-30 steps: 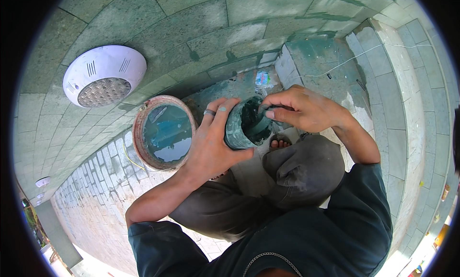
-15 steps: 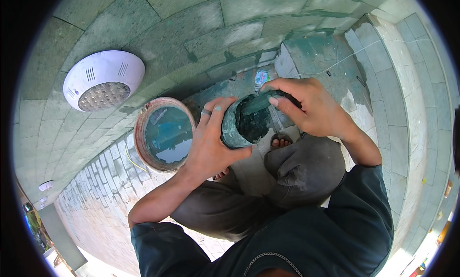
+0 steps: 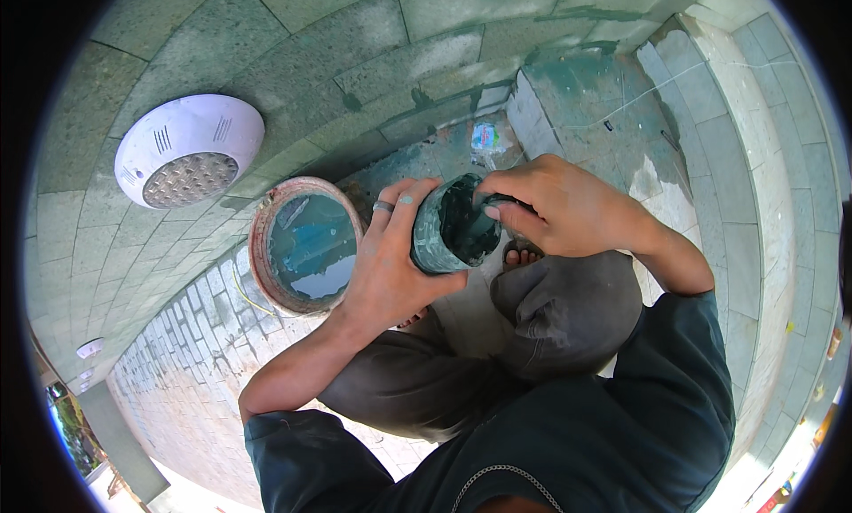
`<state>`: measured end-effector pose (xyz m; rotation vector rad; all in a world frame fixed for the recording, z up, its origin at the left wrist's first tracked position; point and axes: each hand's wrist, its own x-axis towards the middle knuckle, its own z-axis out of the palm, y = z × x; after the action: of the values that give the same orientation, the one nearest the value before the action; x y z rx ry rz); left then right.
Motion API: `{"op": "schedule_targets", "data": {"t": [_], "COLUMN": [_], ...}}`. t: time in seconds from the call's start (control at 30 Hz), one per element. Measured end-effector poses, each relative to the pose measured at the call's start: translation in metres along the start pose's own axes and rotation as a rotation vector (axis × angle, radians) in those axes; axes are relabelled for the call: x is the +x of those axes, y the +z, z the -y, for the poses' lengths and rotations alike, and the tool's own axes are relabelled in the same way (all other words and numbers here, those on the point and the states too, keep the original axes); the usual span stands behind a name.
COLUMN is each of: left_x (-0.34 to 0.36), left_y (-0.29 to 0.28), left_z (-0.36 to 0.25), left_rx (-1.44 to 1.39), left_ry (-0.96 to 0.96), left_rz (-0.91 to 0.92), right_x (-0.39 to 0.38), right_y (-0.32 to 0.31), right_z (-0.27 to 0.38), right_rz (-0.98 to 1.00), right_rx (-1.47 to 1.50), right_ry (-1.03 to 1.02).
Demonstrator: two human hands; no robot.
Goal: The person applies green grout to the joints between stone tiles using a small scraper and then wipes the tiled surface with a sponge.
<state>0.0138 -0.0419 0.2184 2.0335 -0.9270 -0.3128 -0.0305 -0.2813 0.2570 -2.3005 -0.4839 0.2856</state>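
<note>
My left hand [image 3: 388,256] is wrapped round a cylindrical tub [image 3: 430,239] smeared with dark green paste, its open mouth tilted toward the right. Fingers of my right hand [image 3: 568,207] pinch a flat tool [image 3: 502,202] coated in the same green, perhaps a scraper or putty knife. The tool's lower part reaches inside the tub, where dark green paste lines the walls; its tip is hidden. A ring and dabs of green show on my left fingers.
Left of the tub stands a round bucket [image 3: 257,247] holding greenish liquid. A white round lamp [image 3: 189,149] is fixed to the green-tiled wall [image 3: 373,34]. Beyond my hands lies a small printed package [image 3: 484,137], near a tiled step [image 3: 586,96]. A thin cord crosses the step.
My right hand has moved slightly down, and the tool has gone from across the tub's mouth to deeper inside it. My left hand keeps its hold on the tub.
</note>
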Motion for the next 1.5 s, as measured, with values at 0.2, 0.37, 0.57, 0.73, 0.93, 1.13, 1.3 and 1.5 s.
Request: {"op": "schedule_targets", "data": {"t": [0.2, 0.37, 0.57, 0.73, 0.93, 1.13, 1.3, 1.5], "left_x": [0.003, 0.002, 0.003, 0.006, 0.004, 0.007, 0.008, 0.012], "left_y": [0.0, -0.002, -0.005, -0.006, -0.001, 0.003, 0.002, 0.006], "left_z": [0.0, 0.004, 0.003, 0.0, 0.005, 0.008, 0.008, 0.013], "left_rx": [-0.001, -0.003, 0.002, 0.033, -0.032, -0.038, -0.026, -0.016], "left_ry": [0.02, -0.03, -0.037, -0.09, -0.073, -0.046, -0.07, -0.063], "left_rz": [-0.01, -0.018, -0.024, -0.004, -0.019, 0.02, 0.021, 0.015], "right_x": [-0.002, -0.002, -0.004, -0.013, -0.028, -0.045, -0.029, -0.006], "right_y": [0.005, 0.0, 0.001, -0.005, -0.021, -0.089, -0.136, -0.153], "right_z": [-0.025, -0.021, -0.032, -0.04, -0.079, -0.141, -0.221, -0.24], "right_rz": [-0.05, 0.04, 0.008, -0.027, -0.45, -1.25, -1.609, -1.698], "right_rx": [0.253, 0.585, 0.853, 1.145, 1.467, 1.184, 0.875, 0.587], "right_ry": [0.076, 0.319, 0.353, 0.361, 0.112, 0.016, -0.04, 0.025]}}
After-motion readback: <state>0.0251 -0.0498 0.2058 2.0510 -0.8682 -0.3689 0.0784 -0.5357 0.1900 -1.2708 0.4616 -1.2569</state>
